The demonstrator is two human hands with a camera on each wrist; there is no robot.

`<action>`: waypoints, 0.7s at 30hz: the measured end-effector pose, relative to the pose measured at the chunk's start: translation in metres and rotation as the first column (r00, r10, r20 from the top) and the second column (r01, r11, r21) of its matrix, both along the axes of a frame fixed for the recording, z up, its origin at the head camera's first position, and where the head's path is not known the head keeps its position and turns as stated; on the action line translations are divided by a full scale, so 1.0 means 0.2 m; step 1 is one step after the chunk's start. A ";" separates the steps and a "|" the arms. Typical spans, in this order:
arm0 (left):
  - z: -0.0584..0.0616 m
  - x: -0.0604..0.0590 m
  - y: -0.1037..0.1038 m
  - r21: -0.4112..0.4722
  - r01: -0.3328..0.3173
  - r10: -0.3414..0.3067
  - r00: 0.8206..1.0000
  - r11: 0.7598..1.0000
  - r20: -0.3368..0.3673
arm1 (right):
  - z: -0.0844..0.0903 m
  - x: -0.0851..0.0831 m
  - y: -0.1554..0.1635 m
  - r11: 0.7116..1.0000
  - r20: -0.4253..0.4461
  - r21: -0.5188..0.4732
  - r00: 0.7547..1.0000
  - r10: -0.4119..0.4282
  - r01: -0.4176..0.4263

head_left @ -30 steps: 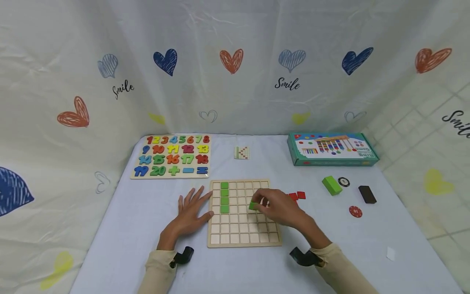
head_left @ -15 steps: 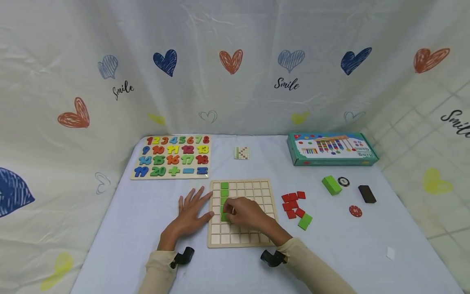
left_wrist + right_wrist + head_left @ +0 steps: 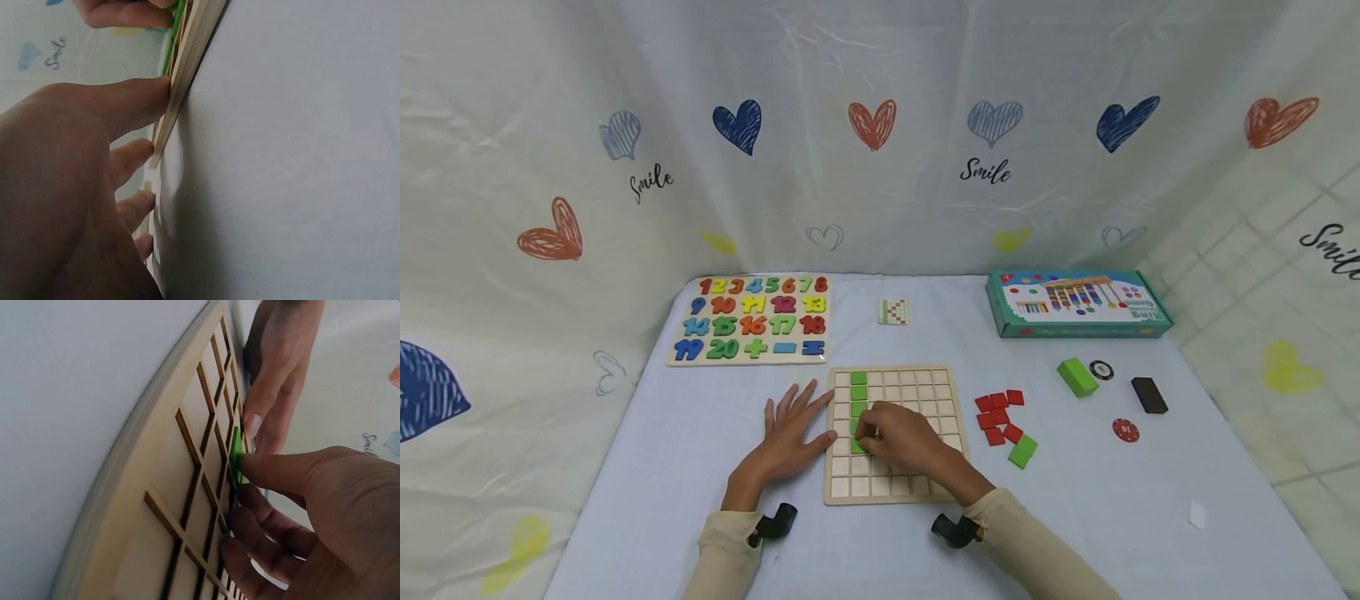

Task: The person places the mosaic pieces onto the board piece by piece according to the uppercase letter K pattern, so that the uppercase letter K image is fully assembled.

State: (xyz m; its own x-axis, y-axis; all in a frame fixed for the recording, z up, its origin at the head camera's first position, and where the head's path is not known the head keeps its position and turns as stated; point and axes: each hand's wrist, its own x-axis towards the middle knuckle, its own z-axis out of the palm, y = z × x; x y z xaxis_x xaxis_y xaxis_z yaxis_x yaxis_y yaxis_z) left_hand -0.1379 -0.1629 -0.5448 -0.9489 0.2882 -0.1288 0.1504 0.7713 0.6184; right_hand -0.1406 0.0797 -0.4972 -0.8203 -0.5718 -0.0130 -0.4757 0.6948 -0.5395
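A wooden grid board (image 3: 917,383) lies on the white table with a column of green tiles (image 3: 858,392) in its second column from the left. My right hand (image 3: 898,437) pinches a green tile (image 3: 856,447) at the foot of that column. In the right wrist view the thumb and fingers hold the green tile (image 3: 236,459) down in a cell of the board (image 3: 181,487). My left hand (image 3: 790,433) lies flat with fingers spread, fingertips against the board's left edge (image 3: 187,69). The left hand (image 3: 94,187) holds nothing.
Right of the board lie a pile of red tiles (image 3: 997,414) and a loose green tile (image 3: 1022,452). Farther right are a green block (image 3: 1077,377), a black disc (image 3: 1102,370), a dark block (image 3: 1150,396) and a red disc (image 3: 1125,430). A number puzzle (image 3: 751,321), a small card (image 3: 893,312) and a green box (image 3: 1078,304) sit at the back.
My right hand carried the green tile leftward across the board to the foot of the green column and has stayed there for the last half second. The left hand has not moved.
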 end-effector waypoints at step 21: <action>0.00 0.00 0.00 -0.003 -0.009 0.009 1.000 1.000 -0.008 | 0.03 0.05 0.06 0.995 0.010 -0.044 0.996 -0.090 0.090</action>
State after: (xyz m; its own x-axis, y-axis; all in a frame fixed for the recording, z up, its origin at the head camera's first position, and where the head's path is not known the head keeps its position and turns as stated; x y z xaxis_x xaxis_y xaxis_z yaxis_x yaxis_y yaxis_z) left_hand -0.1374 -0.1626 -0.5443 -0.9524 0.2795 -0.1217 0.1488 0.7746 0.6147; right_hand -0.1310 0.0924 -0.4908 -0.8685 -0.4957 0.0038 -0.4077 0.7100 -0.5742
